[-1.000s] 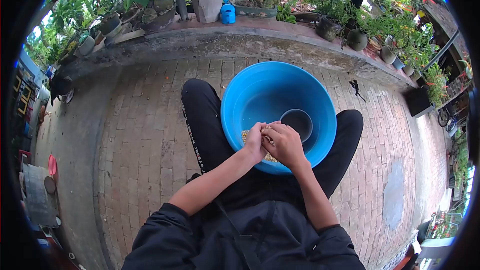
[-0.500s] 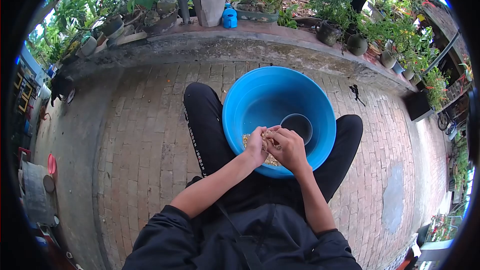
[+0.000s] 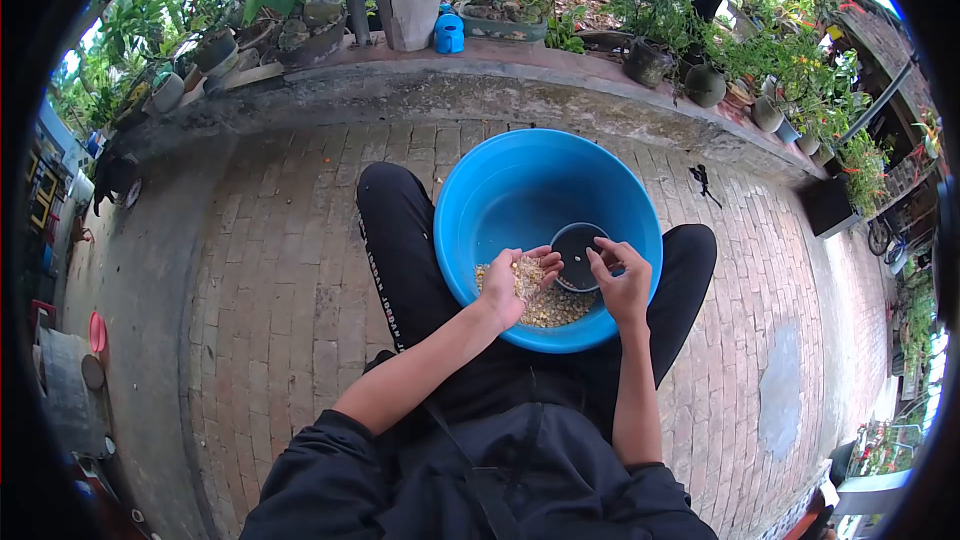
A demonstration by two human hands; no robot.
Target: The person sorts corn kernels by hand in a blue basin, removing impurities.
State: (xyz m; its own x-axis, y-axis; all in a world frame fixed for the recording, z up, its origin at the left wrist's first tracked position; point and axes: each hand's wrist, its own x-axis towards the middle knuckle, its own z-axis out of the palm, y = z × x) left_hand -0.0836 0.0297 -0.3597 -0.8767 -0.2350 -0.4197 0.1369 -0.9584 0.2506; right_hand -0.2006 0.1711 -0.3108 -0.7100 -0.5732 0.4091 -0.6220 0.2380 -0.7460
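Observation:
A large blue basin (image 3: 470,170) sits between my knees, with tan and yellow grain (image 3: 560,310) spread over its near bottom. My left hand (image 3: 505,290) is cupped palm up over the basin, holding a handful of similar grain (image 3: 526,278). To its right, a small dark bowl (image 3: 573,240) stands inside the basin, a pale kernel (image 3: 577,259) showing against it. My right hand (image 3: 622,275) hovers at the bowl's right rim, thumb and fingertips slightly apart with nothing visible between them.
Brick paving (image 3: 270,290) surrounds my legs. A low concrete ledge (image 3: 420,95) runs across the front, bearing potted plants, a tall grey planter (image 3: 408,10) and a blue plastic container (image 3: 449,33). A dark twig-like object (image 3: 704,183) lies on the bricks to the right.
My hands have come apart. The right moved rightward from the grain to the small bowl and its fingers loosened; the left stayed cupped and opened wider, showing the grain.

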